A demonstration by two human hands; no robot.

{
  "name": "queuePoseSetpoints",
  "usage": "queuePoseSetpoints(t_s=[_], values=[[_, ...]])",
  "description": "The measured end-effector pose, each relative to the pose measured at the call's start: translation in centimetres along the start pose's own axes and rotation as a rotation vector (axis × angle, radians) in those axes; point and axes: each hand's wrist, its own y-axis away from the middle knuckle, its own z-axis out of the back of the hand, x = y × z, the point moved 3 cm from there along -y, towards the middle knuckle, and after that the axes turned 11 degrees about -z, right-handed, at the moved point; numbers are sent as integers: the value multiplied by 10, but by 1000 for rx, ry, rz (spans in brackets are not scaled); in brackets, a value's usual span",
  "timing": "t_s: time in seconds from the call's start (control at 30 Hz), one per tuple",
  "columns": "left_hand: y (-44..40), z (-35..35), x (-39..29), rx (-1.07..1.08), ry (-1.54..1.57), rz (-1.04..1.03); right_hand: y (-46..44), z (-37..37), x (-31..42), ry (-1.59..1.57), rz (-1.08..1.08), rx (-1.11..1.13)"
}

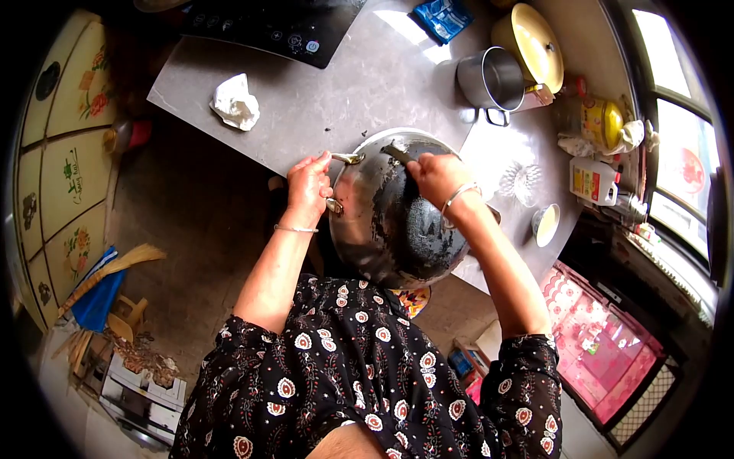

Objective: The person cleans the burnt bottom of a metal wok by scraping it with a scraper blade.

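Note:
A large metal wok (359, 203) is tipped at the counter's front edge, its blackened underside facing me. Patches of bare metal show between the burnt black areas. My left hand (310, 187) is closed around the wok's loop handle on the left side. In my right hand (440, 180) is a dark flat scraper-like piece (396, 154), pressed against the upper part of the wok's underside. Most of that piece is hidden by my fingers. Small dark flakes lie on the counter (298, 115) just beyond the wok.
A black induction cooktop (279, 34) and a crumpled white cloth (235, 102) are at the upper left. Beyond my right hand stand a grey pot (489, 80), a yellow lid (535, 46), a glass dish (520, 182) and a small bowl (545, 225). A blue packet (443, 19) lies farther back.

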Motion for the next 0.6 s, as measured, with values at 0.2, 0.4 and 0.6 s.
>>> queuePoseSetpoints(t_s=[0.2, 0.4, 0.6], values=[[-2, 4, 4, 23, 8, 1, -22, 4, -18, 12, -89, -11], [0, 2, 1, 1, -15, -14, -2, 0, -8, 11, -32, 6], [-2, 3, 4, 14, -3, -12, -24, 3, -27, 3, -75, -56]])
